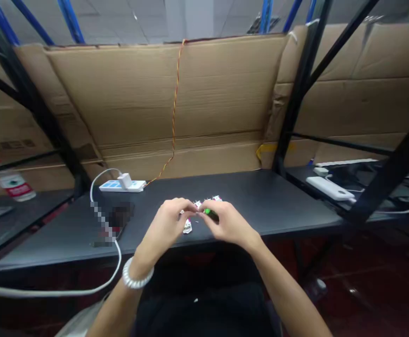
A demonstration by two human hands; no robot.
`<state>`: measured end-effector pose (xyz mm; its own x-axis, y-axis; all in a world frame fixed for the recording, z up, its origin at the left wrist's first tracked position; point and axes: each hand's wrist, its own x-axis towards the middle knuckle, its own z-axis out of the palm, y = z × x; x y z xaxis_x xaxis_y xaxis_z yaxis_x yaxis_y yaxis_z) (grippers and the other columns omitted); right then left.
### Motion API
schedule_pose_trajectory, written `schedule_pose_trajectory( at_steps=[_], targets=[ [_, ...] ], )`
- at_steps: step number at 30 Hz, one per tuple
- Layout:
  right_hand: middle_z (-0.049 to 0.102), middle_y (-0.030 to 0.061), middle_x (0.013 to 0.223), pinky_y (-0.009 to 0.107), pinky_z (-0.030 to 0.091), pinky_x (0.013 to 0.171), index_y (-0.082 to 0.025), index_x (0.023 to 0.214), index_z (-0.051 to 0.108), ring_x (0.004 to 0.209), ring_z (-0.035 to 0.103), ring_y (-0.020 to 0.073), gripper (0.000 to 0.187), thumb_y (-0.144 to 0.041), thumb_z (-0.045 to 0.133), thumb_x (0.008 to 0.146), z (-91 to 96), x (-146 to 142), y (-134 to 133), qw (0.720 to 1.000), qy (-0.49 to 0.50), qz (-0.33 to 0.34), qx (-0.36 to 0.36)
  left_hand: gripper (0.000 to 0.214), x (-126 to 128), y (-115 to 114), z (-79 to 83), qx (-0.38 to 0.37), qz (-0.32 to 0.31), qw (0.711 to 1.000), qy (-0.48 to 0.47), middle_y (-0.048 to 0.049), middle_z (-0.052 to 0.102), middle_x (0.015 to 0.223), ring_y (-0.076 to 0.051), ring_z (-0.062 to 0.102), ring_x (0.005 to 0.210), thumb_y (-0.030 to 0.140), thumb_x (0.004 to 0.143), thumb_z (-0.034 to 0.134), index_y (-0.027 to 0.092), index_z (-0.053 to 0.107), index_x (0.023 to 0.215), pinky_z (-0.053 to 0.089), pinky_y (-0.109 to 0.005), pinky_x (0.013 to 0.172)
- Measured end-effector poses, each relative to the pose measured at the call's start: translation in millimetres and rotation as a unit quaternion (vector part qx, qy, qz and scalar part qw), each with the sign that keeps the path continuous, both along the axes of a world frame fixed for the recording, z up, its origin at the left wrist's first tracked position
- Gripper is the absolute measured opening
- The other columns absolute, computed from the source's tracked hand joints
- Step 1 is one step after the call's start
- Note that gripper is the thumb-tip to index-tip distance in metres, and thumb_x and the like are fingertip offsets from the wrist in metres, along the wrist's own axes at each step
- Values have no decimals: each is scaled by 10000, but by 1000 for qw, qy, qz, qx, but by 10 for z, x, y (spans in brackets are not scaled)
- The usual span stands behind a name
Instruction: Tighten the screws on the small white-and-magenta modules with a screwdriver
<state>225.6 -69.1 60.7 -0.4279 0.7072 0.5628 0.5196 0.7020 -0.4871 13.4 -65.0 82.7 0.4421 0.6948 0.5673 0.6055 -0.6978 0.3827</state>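
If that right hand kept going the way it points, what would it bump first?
Probably the small green thing at the fingertips of the right hand, though depth is hard to judge and they may already touch. Just past it is the left hand.

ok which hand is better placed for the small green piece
Probably the right hand: its fingers sit right against the small green piece. The left hand comes in from the other side, with its fingertips nearer a small white piece.
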Motion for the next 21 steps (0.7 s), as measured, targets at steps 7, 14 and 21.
schedule_pose_trajectory(
  at_steps=[7,14,21],
  targets=[
    [742,25,844,272,469,724,-213,909,672,733,656,164,104,-210,594,978,-9,-71,-57,997,68,11,37,148,-27,-32,-102,86,0,995,-46,1,801,896,-190,736,853,166,993,630,214,740,905,510,-330,864],
    [751,32,843,272,486,722,-210,902,681,719,648,160,99,-182,604,957,-10,-123,-91,993,90,41,59,152,-60,-65,-164,118,-16,990,-74,-9,789,889,-184,727,848,187,1023,631,218,739,920,528,-314,821],
    [751,18,824,282,498,757,-211,869,694,744,670,168,111,-207,625,955,18,-157,-112,994,107,26,-10,220,-136,-60,-336,277,-37,960,-15,-57,764,975,-185,696,898,67,1028,585,204,711,1144,562,-315,812]
  ],
)
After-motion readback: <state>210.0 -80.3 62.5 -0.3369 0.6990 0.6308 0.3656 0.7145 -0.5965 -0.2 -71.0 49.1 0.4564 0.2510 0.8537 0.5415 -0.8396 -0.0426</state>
